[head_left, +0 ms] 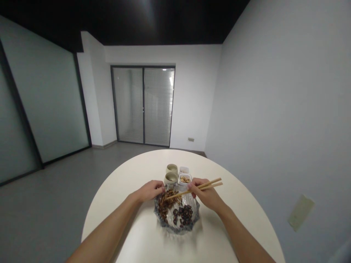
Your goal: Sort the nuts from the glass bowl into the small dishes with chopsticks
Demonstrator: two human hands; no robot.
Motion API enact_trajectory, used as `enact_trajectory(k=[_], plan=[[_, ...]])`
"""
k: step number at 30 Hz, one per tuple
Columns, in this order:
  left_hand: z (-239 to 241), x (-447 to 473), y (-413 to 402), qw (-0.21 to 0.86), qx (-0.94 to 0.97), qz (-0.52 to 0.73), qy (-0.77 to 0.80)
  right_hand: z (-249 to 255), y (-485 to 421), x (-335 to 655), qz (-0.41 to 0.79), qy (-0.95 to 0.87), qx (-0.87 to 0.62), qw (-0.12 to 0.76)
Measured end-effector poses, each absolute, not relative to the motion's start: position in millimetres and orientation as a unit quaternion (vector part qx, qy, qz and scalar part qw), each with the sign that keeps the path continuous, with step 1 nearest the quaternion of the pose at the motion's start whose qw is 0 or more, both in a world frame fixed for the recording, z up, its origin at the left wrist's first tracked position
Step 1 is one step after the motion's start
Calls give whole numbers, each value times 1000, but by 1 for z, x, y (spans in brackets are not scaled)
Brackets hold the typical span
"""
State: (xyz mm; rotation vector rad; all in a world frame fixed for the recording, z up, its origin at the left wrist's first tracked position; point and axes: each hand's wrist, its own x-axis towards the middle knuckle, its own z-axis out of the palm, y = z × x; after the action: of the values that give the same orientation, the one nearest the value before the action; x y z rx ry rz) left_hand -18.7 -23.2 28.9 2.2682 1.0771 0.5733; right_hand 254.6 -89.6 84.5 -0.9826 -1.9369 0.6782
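A clear glass bowl [178, 229] with a scalloped rim stands on the table in front of me. On its left side lies a heap of brown dried strips [163, 209]. Dark, shiny bean-like pieces [185, 214] sit at the lower right of the bowl. My left hand [150, 190] is at the bowl's upper left rim, its fingers closed on the edge. In my right hand [202, 191] is a pair of wooden chopsticks [211, 183]. Their tips reach down to the brown strips; whether anything is pinched between them I cannot tell.
Just beyond the bowl stand two pale green cups, a near one [171, 178] and a far one [172, 168]. Beside them are a white container [185, 179] of light brown pieces and another white container [184, 170]. The round white table [131, 230] has a wall to its right.
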Motion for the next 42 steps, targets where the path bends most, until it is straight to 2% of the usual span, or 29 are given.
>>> enact_trajectory(k=[6,12,21,26,42], plan=[[28,-19,-22,276,844,216,405,86,-89,261,284,-752,-399,442],[28,-19,-21,285,841,220,405,82,-94,254,347,-775,-375,372],[26,-19,-20,269,845,220,406,83,-90,252,281,-777,-381,415],[24,-20,-18,268,848,217,403,85,-88,257,283,-755,-395,441],[22,-21,-19,268,843,219,411,80,-87,261,312,-764,-404,395]])
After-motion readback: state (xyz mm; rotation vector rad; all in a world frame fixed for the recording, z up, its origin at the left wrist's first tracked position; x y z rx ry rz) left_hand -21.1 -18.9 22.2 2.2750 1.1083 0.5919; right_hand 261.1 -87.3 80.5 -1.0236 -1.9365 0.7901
